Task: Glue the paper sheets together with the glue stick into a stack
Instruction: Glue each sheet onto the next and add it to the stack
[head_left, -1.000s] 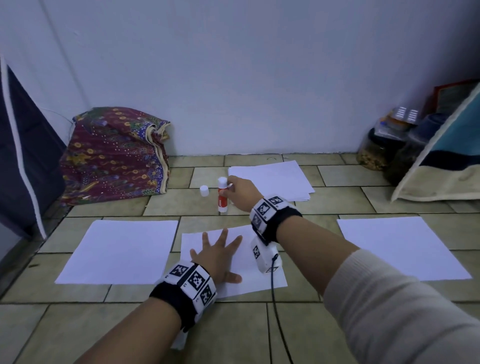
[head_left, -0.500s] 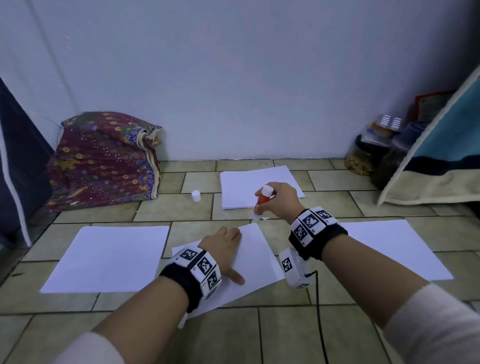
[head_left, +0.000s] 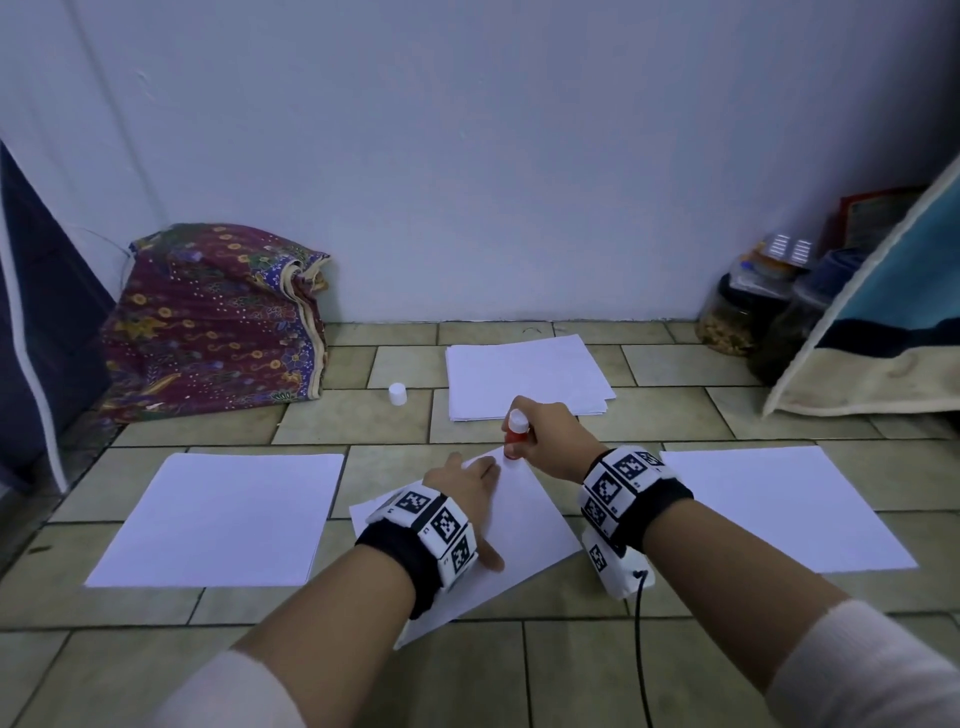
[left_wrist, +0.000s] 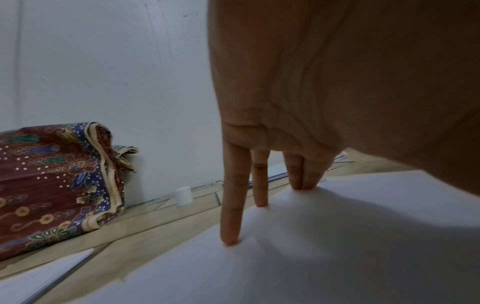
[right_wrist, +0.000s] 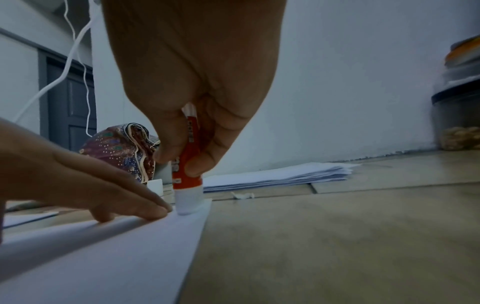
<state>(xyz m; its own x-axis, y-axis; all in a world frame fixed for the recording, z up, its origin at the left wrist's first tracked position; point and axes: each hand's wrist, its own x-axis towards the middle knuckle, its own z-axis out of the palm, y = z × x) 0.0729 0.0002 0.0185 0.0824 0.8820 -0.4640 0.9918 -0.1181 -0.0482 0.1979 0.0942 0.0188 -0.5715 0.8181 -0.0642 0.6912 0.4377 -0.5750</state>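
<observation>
Gluing is judged to be at an early stage, with most of the paper not yet joined. Across the beige tiled floor (head_left: 675, 675) four lots of white paper are laid out. A single white rectangular sheet (head_left: 218, 514) lies at nine o'clock and another single white sheet (head_left: 779, 504) at three o'clock, both well apart from the hands and apparently untouched. At twelve o'clock, near the wall, a loose pile of white sheets (head_left: 524, 379) is seen, its edges fanned unevenly in the right wrist view; whether any of these are already bonded cannot be told.

At the centre a skewed white sheet (head_left: 524, 525) is being worked. It is pressed flat by the left hand (head_left: 462, 483), whose straight fingers (left_wrist: 230, 216) rest on the paper near its far corner. The red-and-white glue stick (right_wrist: 185, 170) is pinched upright by the right hand (head_left: 550, 441), thumb and fingers curled round its barrel, with its white tip set on the sheet's twelve o'clock corner, just beside the left fingertips.

The small white cap (head_left: 397, 393) stands alone at eleven o'clock. Spreading glue over this sheet, and adding the remaining sheets, are judged still outstanding.
</observation>
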